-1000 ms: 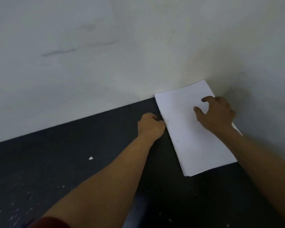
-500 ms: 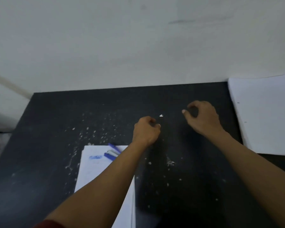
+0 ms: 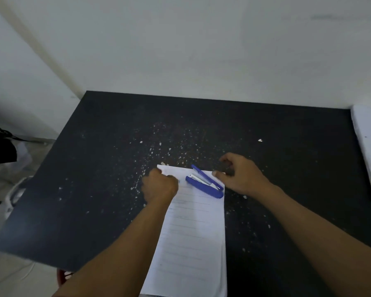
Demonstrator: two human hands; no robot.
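While a blue plastic stapler (image 3: 205, 184) lies hinged half open on a lined white sheet of paper (image 3: 193, 232), a person's left hand (image 3: 160, 186) and right hand (image 3: 241, 175) flank it on a speckled black tabletop (image 3: 116, 168).

The stapler sits between the hands, just right of the left and just left of the right, touching neither. The left hand is balled over the sheet's far left corner with its fingers tucked underneath, so whether it pinches the paper cannot be told. The right hand is loosely curled, thumb and forefinger apart, gripping nothing. Its thumb tip is at the sheet's far right corner, contact unclear. The left forearm hides part of the sheet, the frame cuts off its near end, and its print is too blurred to read. Well right of the right hand, a stack of white paper (image 3: 368, 146) is cropped.
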